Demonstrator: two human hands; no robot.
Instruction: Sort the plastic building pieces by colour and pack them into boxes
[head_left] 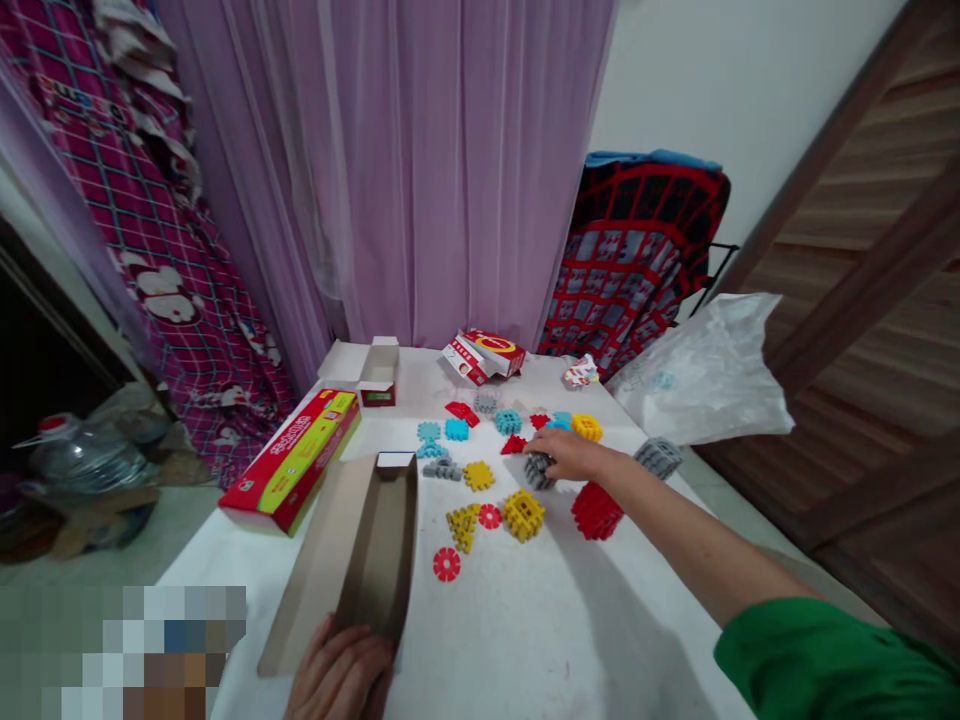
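Observation:
My right hand [568,454] reaches over the table with its fingers curled around a grey cube of interlocking plastic blocks [538,472]. A yellow cube of interlocking blocks [523,515] stands just in front of it, and a red block assembly [598,512] lies under my right forearm. At the near edge, my left hand [341,668] grips the lower end of an open, long cardboard box [381,540]; its thumb is partly hidden. The box's plain inside faces up, with its flap folded out to the left.
Several loose blue, red, yellow and grey pieces are spread mid-table, including a red disc [447,565]. A red-and-green box [292,460] lies left. Behind are a small open box [379,370] and red-white packaging [486,356]. A clear plastic bag [697,375] hangs over the right edge.

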